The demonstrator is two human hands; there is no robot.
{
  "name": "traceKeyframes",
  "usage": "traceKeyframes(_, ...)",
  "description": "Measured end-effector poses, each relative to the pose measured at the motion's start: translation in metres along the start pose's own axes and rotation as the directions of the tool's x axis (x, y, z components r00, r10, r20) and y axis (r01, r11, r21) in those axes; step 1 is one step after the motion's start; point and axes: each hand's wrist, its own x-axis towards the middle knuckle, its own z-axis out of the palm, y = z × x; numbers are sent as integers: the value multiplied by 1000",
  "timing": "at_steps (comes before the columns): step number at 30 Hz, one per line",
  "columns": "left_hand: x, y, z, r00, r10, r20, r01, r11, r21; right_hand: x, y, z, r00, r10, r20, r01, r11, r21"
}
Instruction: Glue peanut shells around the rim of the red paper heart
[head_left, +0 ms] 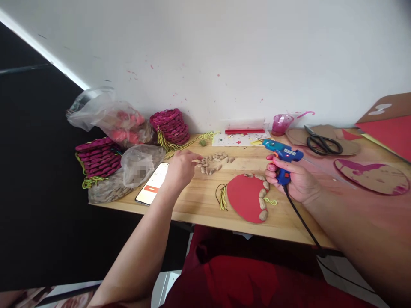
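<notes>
My right hand (293,177) grips a blue hot glue gun (282,153), its nozzle pointing left and its black cord running down past my forearm. Below it lies a red round piece (242,199) with whole peanuts (263,204) set along its right and top edge. My left hand (183,169) reaches to the left side of a loose pile of peanuts (213,162). Its index finger is stretched out at the pile's edge, and no peanut shows in it. The other fingertips are partly hidden behind the hand.
A phone (150,188) lies beside my left wrist. Plastic bags (122,124) and purple woven baskets (170,126) stand at the left. Toward the right are a pink cup (281,124), black scissors (324,145), cardboard pieces (372,177) and red sheets (391,132). A white wall (224,55) bounds the back.
</notes>
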Motion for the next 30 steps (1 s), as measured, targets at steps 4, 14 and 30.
traceKeyframes(4, 15, 8, 13, 980, -15, 200, 3, 998, 59, 2, 0, -1, 1000, 7, -13, -7, 1000, -2)
traceKeyframes(14, 51, 27, 10, 971, -24, 237, 23, 1000, 8, 7, 0, -7, 999, 34, -10, -34, 999, -33)
traceKeyframes(30, 61, 2, 31, 920, 33, 392, -29, 999, -15, 8, -1, -10, 998, 54, -17, -55, 996, -68)
